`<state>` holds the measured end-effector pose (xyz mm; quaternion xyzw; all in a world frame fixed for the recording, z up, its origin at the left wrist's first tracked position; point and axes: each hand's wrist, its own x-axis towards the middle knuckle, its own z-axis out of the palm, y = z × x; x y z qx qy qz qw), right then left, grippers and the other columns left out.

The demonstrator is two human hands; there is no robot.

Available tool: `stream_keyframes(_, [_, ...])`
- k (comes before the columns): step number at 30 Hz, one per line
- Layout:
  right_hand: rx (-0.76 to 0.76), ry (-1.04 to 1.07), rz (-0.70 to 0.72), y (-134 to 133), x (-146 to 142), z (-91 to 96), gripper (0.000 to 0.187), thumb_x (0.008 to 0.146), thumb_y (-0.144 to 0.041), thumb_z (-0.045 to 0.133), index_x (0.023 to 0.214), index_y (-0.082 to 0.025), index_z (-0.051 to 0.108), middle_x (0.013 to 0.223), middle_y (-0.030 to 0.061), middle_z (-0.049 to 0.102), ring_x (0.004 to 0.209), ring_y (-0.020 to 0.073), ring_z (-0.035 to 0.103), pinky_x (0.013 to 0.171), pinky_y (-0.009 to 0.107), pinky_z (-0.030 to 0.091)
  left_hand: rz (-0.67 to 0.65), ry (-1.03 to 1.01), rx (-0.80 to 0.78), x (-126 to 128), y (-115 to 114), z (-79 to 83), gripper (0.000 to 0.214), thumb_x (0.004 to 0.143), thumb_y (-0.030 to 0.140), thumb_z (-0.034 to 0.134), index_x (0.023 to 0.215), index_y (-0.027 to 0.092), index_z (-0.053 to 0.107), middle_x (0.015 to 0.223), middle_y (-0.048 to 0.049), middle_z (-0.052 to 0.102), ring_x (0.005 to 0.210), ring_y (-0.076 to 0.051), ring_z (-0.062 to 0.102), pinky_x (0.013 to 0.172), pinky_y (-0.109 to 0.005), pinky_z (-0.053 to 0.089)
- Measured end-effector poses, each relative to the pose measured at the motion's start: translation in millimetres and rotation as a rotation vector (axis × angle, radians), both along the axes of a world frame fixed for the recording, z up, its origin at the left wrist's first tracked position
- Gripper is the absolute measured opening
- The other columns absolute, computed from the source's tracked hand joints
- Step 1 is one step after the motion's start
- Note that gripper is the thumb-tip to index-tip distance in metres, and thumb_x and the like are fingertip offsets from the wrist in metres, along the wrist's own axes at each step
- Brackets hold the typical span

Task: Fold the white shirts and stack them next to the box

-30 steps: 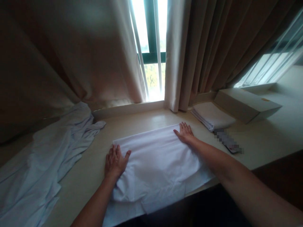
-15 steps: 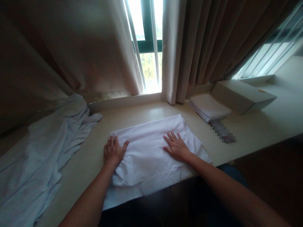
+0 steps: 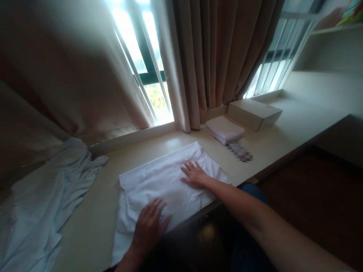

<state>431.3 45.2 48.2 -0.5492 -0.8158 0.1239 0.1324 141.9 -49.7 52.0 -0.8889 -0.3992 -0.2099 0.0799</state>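
Observation:
A white cloth (image 3: 159, 177), folded over with a rumpled lower part, lies on the desk, and its near edge reaches the desk's front. My right hand (image 3: 194, 174) rests flat on its right half, fingers spread. Over the cloth's near edge is my left hand (image 3: 151, 221), somewhat blurred, with its fingers apart and nothing in them. Whether the left hand touches the fabric I cannot tell.
On the left lies a crumpled pale cloth (image 3: 51, 192). A neatly folded white cloth (image 3: 225, 128), a blurred-out small item (image 3: 240, 151) and a box (image 3: 255, 113) sit on the desk (image 3: 295, 124) to the right. Curtains (image 3: 198, 56) hang behind.
My left hand has moved from the cloth's left edge toward me, to its near edge. The right hand stays on the cloth. The view has turned to the right.

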Motion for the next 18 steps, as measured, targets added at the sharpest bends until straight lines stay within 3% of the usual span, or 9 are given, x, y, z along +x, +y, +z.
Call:
stream_keyframes(4, [0.223, 0.141, 0.017, -50, 0, 10.1, 0.058, 0.094, -0.051, 0.045, 0.140, -0.016, 0.041, 0.147, 0.0160, 0.040, 0.140, 0.0291, 0.025, 0.114, 0.053, 0.013, -0.006, -0.017, 0.026, 15, -64, -31.1, 0.041, 0.082, 0.029, 0.064, 0.121, 0.021, 0.056, 0.116, -0.0123, 0.062, 0.110, -0.027, 0.057, 0.095, -0.042, 0.046])
stream_keyframes(7, [0.305, 0.219, 0.165, -110, 2, 8.0, 0.042, 0.093, -0.042, 0.051, 0.127, -0.018, 0.052, 0.133, 0.0131, 0.052, 0.128, 0.0265, 0.041, 0.110, 0.045, 0.028, 0.039, -0.075, 0.030, 9, -77, -45.2, 0.026, 0.084, 0.022, 0.060, 0.110, 0.023, 0.059, 0.107, -0.0102, 0.064, 0.104, -0.025, 0.060, 0.090, -0.040, 0.049])
stream_keyframes(10, [0.276, 0.236, 0.191, -152, 5, -2.8, 0.032, 0.089, -0.036, 0.058, 0.116, -0.020, 0.057, 0.121, 0.0106, 0.058, 0.114, 0.0254, 0.049, 0.101, 0.042, 0.037, 0.112, -0.164, -0.005, 2, -75, -47.6, 0.024, 0.085, 0.019, 0.057, 0.108, 0.023, 0.059, 0.111, -0.0099, 0.062, 0.106, -0.024, 0.060, 0.091, -0.040, 0.050])
stream_keyframes(14, [0.232, 0.314, 0.081, -160, 5, -14.7, 0.014, 0.093, -0.027, 0.053, 0.102, -0.020, 0.062, 0.103, 0.0065, 0.062, 0.100, 0.0198, 0.054, 0.092, 0.035, 0.042, 0.154, -0.256, -0.114, 3, -70, -42.2, 0.026, 0.086, 0.025, 0.058, 0.113, 0.024, 0.059, 0.117, -0.0093, 0.061, 0.110, -0.023, 0.058, 0.094, -0.040, 0.049])
stream_keyframes(18, [0.203, 0.277, 0.050, -147, 3, -8.7, 0.015, 0.094, -0.028, 0.053, 0.089, -0.019, 0.064, 0.093, 0.0049, 0.062, 0.094, 0.0186, 0.054, 0.089, 0.033, 0.041, 0.181, -0.291, -0.228, 8, -64, -28.8, 0.029, 0.087, 0.033, 0.058, 0.114, 0.025, 0.059, 0.112, -0.0073, 0.062, 0.106, -0.022, 0.059, 0.091, -0.039, 0.050])
